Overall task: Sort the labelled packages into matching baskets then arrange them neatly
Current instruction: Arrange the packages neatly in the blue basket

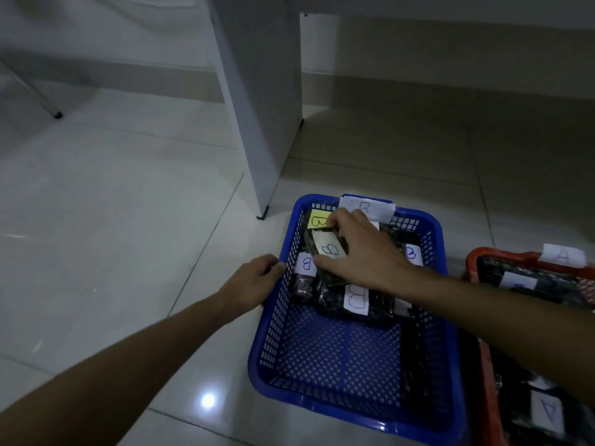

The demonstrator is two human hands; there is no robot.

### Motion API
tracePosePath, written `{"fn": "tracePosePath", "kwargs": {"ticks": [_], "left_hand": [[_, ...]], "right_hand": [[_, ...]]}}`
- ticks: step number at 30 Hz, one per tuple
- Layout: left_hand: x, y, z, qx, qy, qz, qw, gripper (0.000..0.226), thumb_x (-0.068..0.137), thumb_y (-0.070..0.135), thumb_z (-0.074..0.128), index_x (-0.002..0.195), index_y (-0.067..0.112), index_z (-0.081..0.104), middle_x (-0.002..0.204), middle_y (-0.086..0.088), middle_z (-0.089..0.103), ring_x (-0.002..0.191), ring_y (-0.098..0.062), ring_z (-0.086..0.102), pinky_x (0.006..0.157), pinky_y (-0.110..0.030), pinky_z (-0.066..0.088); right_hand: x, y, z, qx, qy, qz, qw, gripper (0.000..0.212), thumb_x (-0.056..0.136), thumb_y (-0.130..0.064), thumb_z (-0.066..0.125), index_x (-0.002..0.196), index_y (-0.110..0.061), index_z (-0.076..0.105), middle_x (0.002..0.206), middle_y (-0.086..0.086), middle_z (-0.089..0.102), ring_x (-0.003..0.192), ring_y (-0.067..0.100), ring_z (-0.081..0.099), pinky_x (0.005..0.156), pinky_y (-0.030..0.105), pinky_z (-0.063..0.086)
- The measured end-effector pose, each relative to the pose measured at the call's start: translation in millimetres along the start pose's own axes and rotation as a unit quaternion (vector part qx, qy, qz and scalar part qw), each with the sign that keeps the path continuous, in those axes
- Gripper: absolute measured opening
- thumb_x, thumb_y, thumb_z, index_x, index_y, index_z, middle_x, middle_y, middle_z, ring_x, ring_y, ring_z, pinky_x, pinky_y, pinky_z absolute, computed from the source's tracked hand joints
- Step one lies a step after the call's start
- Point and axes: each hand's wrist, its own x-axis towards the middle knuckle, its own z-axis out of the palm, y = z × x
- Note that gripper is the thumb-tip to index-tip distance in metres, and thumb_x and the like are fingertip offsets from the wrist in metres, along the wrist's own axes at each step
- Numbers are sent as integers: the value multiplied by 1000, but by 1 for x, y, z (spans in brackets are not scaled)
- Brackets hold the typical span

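Pinching a dark B-labelled package (328, 249) between thumb and curled fingers, the right hand (360, 249) holds it over the far end of the blue basket (322, 397), long axis running near-to-far, while the left hand (249, 284) grips the basket's left rim.

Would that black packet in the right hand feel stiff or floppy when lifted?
Probably floppy: the black packet looks like a crinkled, glossy bag. The right hand pinches it between fingers and thumb, so likely light. The shiny wrap may be slippery.
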Motion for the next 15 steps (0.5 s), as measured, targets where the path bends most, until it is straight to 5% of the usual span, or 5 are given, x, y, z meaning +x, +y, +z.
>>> {"fn": "tracePosePath", "kwargs": {"ticks": [4,8,15], "left_hand": [[-6,-3,-1,-93,-25,-26,995,24,101,33,43,106,14,57,100,-4,69,91,-20,68,80,-38,57],[-13,-6,-6,-119,-51,-5,992,16,100,25,47,110,16,55,102,-5,69,88,-13,68,70,-22,56],[-12,-10,-9,-113,-47,11,992,17,99,24,50,112,15,55,104,-2,67,96,-17,66,75,-26,57]], "right_hand": [[16,-21,34,0,-5,38,999,43,82,-46,68,106,-24,40,113,1,40,89,22,51,72,36,45],[17,-23,51,-9,-21,28,999,29,89,-35,66,107,-18,51,119,4,43,95,22,53,73,31,39],[3,-12,38,-57,-115,-34,991,76,70,-37,86,133,-21,46,131,-5,36,110,15,47,86,27,45]]}}
